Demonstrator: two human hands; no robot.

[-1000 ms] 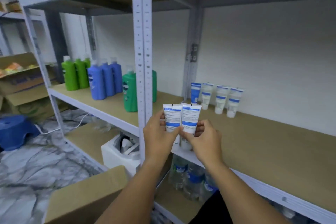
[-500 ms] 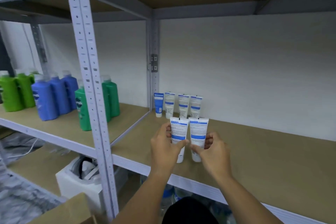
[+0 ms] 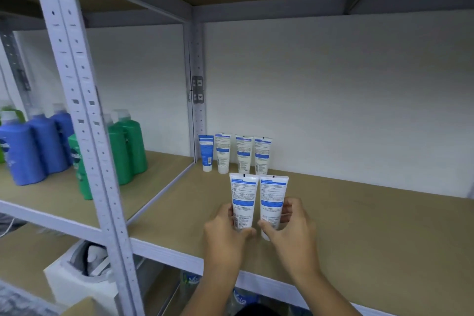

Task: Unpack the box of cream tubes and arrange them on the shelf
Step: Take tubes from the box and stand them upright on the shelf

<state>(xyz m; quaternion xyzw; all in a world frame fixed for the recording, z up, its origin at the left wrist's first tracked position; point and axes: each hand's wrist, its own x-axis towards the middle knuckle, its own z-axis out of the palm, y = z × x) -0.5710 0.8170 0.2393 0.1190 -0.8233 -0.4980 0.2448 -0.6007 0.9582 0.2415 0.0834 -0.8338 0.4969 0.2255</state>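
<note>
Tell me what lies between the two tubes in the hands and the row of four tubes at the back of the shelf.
Only bare shelf board, seen in the head view. The two held tubes stand in front of the back row, apart from it.

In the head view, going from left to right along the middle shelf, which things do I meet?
Blue bottles → green bottles → blue tube → three white tubes at the back → the tube in the left hand → the tube in the right hand.
</note>
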